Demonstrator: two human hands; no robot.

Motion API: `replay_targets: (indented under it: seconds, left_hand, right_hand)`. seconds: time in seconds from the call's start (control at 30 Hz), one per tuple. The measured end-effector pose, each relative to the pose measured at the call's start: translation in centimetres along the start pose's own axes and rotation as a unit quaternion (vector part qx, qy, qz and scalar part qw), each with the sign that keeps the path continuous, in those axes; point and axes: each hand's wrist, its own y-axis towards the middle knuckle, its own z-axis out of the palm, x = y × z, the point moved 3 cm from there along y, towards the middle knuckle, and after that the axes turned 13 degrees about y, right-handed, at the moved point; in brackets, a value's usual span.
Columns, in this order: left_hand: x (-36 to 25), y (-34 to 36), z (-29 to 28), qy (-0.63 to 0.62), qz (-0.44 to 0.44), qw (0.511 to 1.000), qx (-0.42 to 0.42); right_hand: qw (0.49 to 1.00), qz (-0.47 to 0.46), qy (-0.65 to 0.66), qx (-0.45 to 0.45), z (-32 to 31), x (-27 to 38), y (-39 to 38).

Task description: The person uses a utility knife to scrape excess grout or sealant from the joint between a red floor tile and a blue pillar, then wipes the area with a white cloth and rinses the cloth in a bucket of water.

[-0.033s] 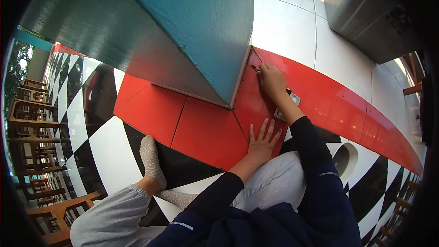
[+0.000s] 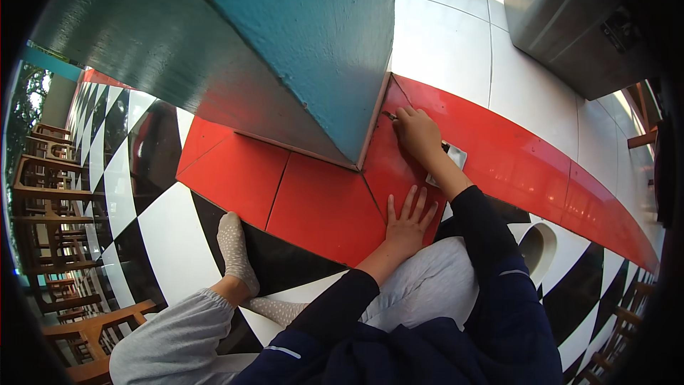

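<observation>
Black-and-white checkered floor [image 2: 178, 232], with brown wooden furniture [image 2: 85, 326] at far left, meets a teal painted pillar [image 2: 328, 50] on red tiles [image 2: 320, 214]. Beside its base, one slim dark tool [image 2: 388, 115] slants up-left toward the pillar; the left hand [image 2: 406, 232], farther from it, is spread, while the right hand [image 2: 419, 134] pinches it, near a shallow white tray [image 2: 457, 159].
</observation>
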Motion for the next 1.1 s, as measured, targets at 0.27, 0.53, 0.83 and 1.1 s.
replay_targets:
  seconds: [0.27,0.53,0.83,1.1]
  left_hand:
    - [0.3,0.2,0.1,0.073,-0.014,0.994,-0.076]
    - [0.1,0.0,-1.2,-0.009,0.004,1.0,0.018]
    - [0.2,0.1,-0.7,-0.015,0.0,1.0,0.021]
    - [0.1,0.3,1.5,0.031,-0.007,0.997,-0.066]
  right_hand:
    - [1.0,-0.017,0.019,0.017,0.3,0.6,-0.3]
    - [1.0,-0.009,0.003,0.02,-0.2,0.4,-0.8]
    - [0.999,-0.042,0.004,0.03,0.9,1.5,-1.5]
    - [0.999,-0.04,0.005,0.027,0.9,1.1,-1.0]
